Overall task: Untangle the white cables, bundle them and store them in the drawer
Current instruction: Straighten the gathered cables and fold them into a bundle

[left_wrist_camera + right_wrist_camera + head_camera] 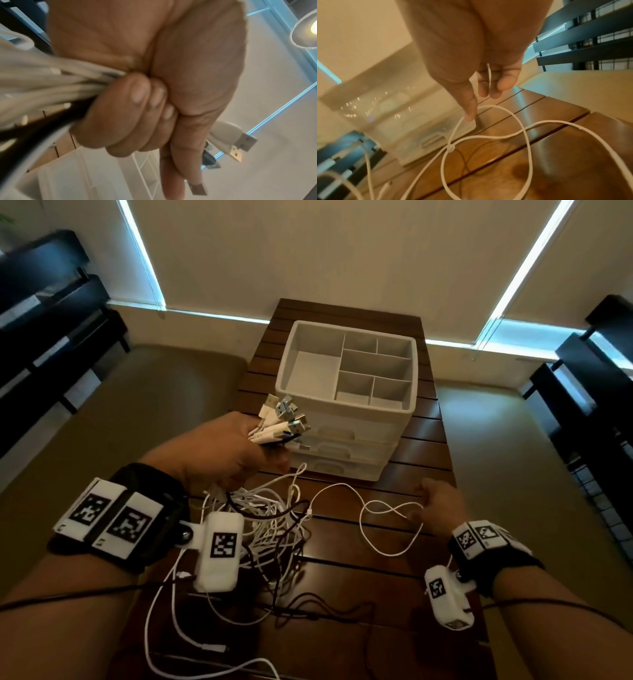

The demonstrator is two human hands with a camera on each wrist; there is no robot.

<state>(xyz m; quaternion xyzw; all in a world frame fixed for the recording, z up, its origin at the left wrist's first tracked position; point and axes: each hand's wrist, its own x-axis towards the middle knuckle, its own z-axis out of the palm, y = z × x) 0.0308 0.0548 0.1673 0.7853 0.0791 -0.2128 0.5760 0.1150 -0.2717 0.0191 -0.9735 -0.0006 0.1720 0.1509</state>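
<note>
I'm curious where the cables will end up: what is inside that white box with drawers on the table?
The top tray of the white drawer unit is divided into compartments, and all look bare. The drawers below are pushed in, so their contents are hidden.

Slatted wooden table [424, 446] bears drawer unit [346, 419] and, seemingly, tangled cables [274, 529].

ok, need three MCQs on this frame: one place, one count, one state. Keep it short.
1. Where do the USB plugs stick out?
A. from the left hand
B. inside the top tray
C. in an open drawer

2. How many compartments in the organizer's top tray?
A. three
B. six
C. nine

3. The right hand is:
A. flat on the table
B. holding a white cable
C. pulling a drawer

Key: 1 A, the plugs fan out above the fist; 2 B, one large plus five small; 3 B, the cable runs through its fingers.
</note>
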